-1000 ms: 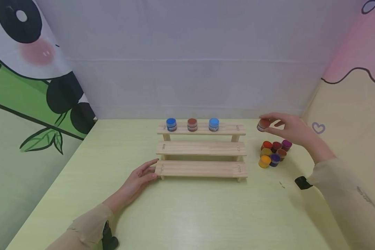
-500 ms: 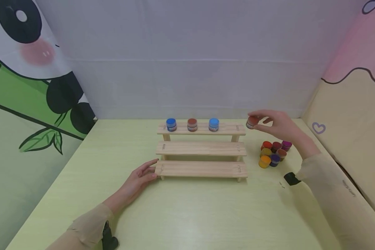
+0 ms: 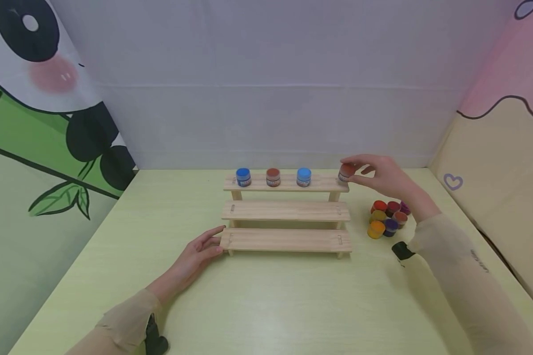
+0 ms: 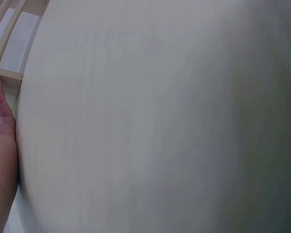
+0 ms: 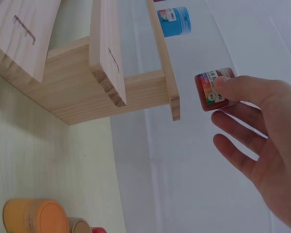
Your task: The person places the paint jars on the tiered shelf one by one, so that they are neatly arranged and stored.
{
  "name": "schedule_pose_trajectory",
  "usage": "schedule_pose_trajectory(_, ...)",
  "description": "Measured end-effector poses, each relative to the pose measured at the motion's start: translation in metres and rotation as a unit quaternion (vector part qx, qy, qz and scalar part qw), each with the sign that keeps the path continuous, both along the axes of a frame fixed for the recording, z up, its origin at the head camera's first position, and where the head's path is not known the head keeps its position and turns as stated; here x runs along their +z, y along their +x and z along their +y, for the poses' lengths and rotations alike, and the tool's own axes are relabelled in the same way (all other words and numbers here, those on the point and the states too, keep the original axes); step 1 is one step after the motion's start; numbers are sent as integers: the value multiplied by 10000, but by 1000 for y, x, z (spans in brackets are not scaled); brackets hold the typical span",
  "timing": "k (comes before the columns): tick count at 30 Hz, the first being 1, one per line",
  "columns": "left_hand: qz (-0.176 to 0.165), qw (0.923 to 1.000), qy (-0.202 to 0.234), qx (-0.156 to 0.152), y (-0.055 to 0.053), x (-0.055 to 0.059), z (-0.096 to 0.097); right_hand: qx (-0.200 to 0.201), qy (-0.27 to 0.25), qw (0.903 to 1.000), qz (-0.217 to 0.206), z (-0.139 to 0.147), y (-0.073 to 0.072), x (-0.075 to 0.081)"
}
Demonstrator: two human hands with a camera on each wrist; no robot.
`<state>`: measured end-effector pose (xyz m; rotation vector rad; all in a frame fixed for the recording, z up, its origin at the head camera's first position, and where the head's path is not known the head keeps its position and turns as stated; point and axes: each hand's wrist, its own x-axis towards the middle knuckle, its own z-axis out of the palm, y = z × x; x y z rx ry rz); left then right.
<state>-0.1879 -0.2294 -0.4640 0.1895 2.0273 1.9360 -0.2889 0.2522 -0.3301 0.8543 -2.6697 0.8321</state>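
Note:
A three-tier wooden display rack (image 3: 286, 211) stands on the table. My left hand (image 3: 195, 254) holds the left end of its lowest tier, with the thumb at the front corner and a fingertip near the back one. In the head view, my right hand (image 3: 384, 175) pinches a small reddish-brown paint jar (image 3: 346, 171) by the top tier's right end. The right wrist view shows this labelled paint jar (image 5: 214, 89) tilted and apart from the shelf edge. Along the top tier sit a dark blue jar (image 3: 243, 177), a brown jar (image 3: 273, 177) and a light blue jar (image 3: 304, 177).
To the rack's right, several paint jars cluster on the table, among them a yellow-orange jar (image 3: 375, 230), a purple-blue jar (image 3: 390, 228) and a red jar (image 3: 379, 206). A pale wall (image 3: 284, 123) rises behind the table. A printed panel (image 3: 502, 182) borders the right side.
My right hand has carried the reddish-brown paint jar leftward from above the cluster to the top tier's right end. The left hand and the rack have stayed in place.

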Motion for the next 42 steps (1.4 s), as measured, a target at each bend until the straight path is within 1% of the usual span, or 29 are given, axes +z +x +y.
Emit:
schedule_pose_trajectory(7, 16, 10000, -20, -13, 0, 0, 0, 91, -124, 9998, -80, -7, -4, -2)
schedule_pose_trajectory(16, 20, 10000, 4, -13, 0, 0, -1, 199, -137, 9995, -192, -14, -5, -2)
schedule_pose_trajectory(21, 50, 10000, 35, -20, 0, 0, -1, 217, -218, 9989, -352, -18, -5, -3)
schedule_pose_trajectory(27, 47, 10000, 11, -12, -1, -1, -1, 295, -346, 9978, -474, -20, -7, -9)
schedule_pose_trajectory(30, 43, 10000, 15, -5, -1, -2, -1, 322, -338, 9976, -510, -21, -7, -11)
schedule_pose_trajectory(38, 26, 10000, 47, 22, 0, -2, 0, 414, -265, 9957, -784, -21, -7, -16)
schedule_pose_trajectory(42, 42, 10000, 33, 22, 0, -2, 0, 469, -270, 9952, -817, -21, -8, -17)
